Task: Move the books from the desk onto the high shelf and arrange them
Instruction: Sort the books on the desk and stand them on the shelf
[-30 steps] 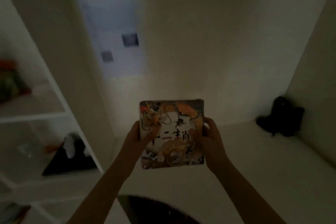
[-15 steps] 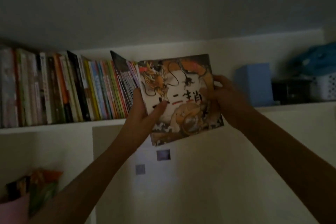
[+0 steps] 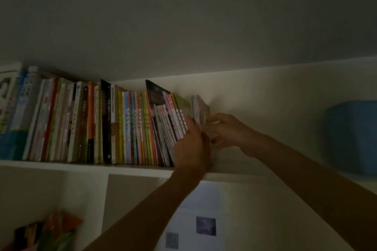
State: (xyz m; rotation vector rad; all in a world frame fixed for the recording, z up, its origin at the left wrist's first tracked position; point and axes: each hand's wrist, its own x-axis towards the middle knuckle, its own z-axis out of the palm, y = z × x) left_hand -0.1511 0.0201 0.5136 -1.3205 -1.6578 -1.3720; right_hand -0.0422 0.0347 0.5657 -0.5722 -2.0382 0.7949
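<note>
Half a second ago the dragon-cover book point(image 3: 201, 111) was held face-on in front of the row; now it stands edge-on on the high shelf point(image 3: 85, 167), at the right end of the row of books point(image 3: 98, 124), leaning like its neighbours. The left hand point(image 3: 191, 146) lies with straight fingers flat against the leaning books just left of it. The right hand point(image 3: 225, 130) pinches its near edge. Well to the right on the shelf sits a blue box point(image 3: 353, 138); its contents can't be made out.
</note>
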